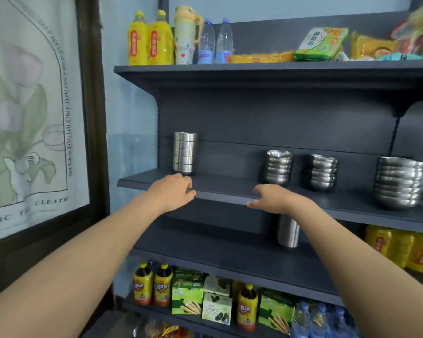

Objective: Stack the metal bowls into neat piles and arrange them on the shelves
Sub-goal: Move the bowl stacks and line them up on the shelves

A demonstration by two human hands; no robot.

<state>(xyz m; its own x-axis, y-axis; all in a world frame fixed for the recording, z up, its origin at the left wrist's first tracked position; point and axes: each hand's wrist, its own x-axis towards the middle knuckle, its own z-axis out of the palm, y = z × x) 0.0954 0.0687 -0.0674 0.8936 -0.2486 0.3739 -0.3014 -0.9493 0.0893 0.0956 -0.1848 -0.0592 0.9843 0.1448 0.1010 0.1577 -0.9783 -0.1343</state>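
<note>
Our left hand (174, 191) and right hand (276, 201) hover with loose fingers, holding nothing, at the middle shelf (225, 191) edge. At twelve o'clock of the left stands a tall steel stack (185, 153); from twelve to three o'clock of the right sit a first bowl pile (279, 168), a second bowl pile (321, 173) and a larger third pile (398, 182). We judge the task nearly done, with perhaps only the lower steel stack (288, 231), at six o'clock under our right hand, left to place.

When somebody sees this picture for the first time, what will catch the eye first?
The left hand and the right hand, both bare and holding nothing, reach toward the front edge of the middle shelf. On that shelf stand shiny metal bowls: a straight-sided stack at the left and three rounder stacks toward the right. Bright yellow bottles stand at the top shelf's left end.
</note>
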